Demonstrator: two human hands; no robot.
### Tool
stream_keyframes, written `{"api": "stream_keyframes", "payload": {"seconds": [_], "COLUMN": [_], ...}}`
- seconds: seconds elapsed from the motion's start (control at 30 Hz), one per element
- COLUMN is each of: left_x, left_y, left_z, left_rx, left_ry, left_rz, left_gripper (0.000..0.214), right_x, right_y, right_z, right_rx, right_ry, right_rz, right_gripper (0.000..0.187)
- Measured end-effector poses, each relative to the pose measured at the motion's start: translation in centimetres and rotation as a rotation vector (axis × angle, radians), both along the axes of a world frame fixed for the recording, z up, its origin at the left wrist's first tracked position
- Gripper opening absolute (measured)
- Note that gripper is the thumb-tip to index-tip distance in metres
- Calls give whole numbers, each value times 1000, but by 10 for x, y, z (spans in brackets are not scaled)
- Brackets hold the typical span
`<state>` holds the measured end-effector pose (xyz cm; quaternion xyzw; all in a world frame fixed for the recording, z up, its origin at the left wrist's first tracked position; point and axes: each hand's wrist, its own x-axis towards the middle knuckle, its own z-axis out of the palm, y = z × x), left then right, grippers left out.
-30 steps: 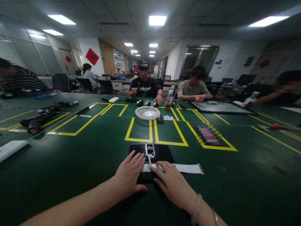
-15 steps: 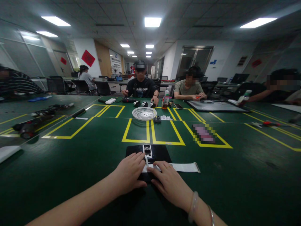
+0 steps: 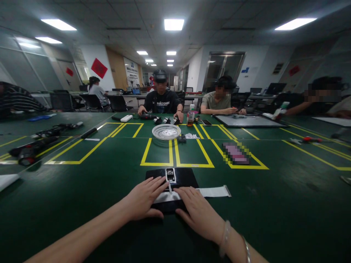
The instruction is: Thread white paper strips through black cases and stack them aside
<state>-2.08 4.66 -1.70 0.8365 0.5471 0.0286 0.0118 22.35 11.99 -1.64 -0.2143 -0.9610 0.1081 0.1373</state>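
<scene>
While both hands rest unclenched on a black panel, white ribbon cable partly hidden

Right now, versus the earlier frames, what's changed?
The white ribbon and right hand have shifted slightly forward on the black panel; the left hand has eased slightly left, baring more ribbon. Opposite, a co-worker's raised hand has come down by a dark tool, grip unclear. Both hands remain on the panel; the white basket is where it was.
</scene>
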Motion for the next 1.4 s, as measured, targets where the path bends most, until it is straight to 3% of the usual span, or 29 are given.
{"api": "stream_keyframes", "payload": {"seconds": [0.17,0.43,0.73,0.9,1.13,1.4], "left_x": [-8,-2,-2,3,6,9], "left_y": [0,4,15,9,9,6], "left_z": [-1,6,-10,-12,-5,-3], "left_rx": [-43,2,118,29,-54,-43], "left_ry": [-55,-145,-125,-264,-211,-198], "left_rz": [-57,-84,-30,-11,-97,-23], "left_gripper": [90,45,54,41,87,69], "right_x": [0,1,-1,-1,1,5], "right_y": [0,-1,-3,-3,1,4], "right_z": [-1,1,3,6,5,8], "right_rx": [1,20,16,-3,-28,-80], "right_ry": [7,-32,-47,-59,-42,-25], "right_rz": [-1,-2,-13,-13,9,26], "right_gripper": [51,41,43,44,50,40]}}
